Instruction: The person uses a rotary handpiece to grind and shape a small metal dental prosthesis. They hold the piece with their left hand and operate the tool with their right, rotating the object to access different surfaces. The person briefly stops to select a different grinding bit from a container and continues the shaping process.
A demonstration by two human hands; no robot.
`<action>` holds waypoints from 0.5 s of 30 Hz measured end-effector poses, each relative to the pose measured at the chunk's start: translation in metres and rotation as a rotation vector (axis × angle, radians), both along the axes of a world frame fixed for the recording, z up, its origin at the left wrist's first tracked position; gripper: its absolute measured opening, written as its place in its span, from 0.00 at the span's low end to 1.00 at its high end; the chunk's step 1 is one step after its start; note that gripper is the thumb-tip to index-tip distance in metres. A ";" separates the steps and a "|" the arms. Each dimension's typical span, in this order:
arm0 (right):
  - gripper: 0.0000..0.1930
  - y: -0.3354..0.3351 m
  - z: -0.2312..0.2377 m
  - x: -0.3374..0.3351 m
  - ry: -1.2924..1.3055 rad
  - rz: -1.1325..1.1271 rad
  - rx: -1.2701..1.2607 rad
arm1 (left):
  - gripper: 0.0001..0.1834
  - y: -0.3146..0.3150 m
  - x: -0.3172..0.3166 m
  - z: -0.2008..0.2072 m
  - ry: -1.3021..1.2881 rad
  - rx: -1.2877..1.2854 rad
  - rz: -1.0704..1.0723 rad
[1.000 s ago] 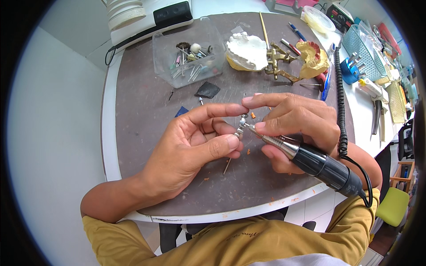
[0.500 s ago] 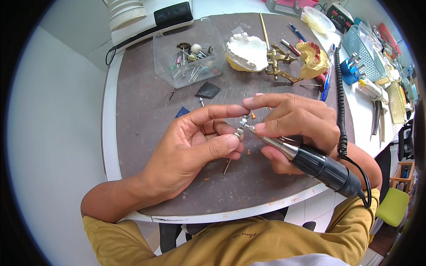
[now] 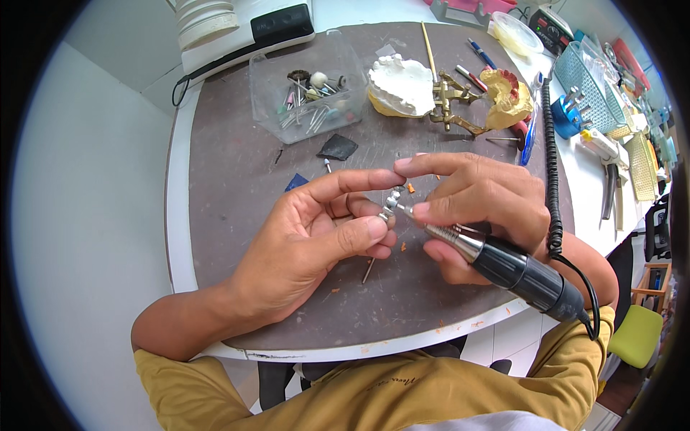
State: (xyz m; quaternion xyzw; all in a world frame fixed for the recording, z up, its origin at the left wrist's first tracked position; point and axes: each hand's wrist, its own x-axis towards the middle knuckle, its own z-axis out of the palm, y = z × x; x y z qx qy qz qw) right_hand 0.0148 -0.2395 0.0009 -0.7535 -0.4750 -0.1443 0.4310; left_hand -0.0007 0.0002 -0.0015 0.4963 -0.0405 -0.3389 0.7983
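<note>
Between the thumb and fingers of my left hand (image 3: pixel 309 233) is a small silvery metal dental bridge (image 3: pixel 392 201), partly hidden by the fingertips. My right hand (image 3: pixel 496 197) grips a black and silver rotary handpiece (image 3: pixel 521 266) like a pen. Its thin tip points left and meets the metal piece, or comes very near it; contact is too small to tell. The two index fingertips come together above the piece. Below my left fingertips, a thin metal shank (image 3: pixel 369 271) lies on the brown work mat (image 3: pixel 244 215).
A clear plastic box (image 3: pixel 269 118) of burs and polishing tips stands at the back left. Behind my hands sit a white dental cast (image 3: pixel 400 85) and a brass articulator (image 3: pixel 447 100) with a yellow cast. The handpiece's coiled cord (image 3: pixel 552 172) runs along the right side.
Hardly anything differs. Both hands keep their hold, and the handpiece tip has shifted only very slightly at the metal piece.
</note>
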 end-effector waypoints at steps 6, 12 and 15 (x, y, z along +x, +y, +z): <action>0.16 -0.003 0.001 -0.002 -0.017 -0.017 0.013 | 0.26 -0.001 0.001 0.003 0.006 0.002 0.017; 0.15 0.004 0.000 -0.004 -0.018 0.016 0.014 | 0.25 -0.001 0.002 -0.002 -0.079 0.001 0.007; 0.15 0.005 0.000 -0.004 -0.019 0.014 0.023 | 0.24 -0.001 0.001 -0.005 -0.143 0.013 0.018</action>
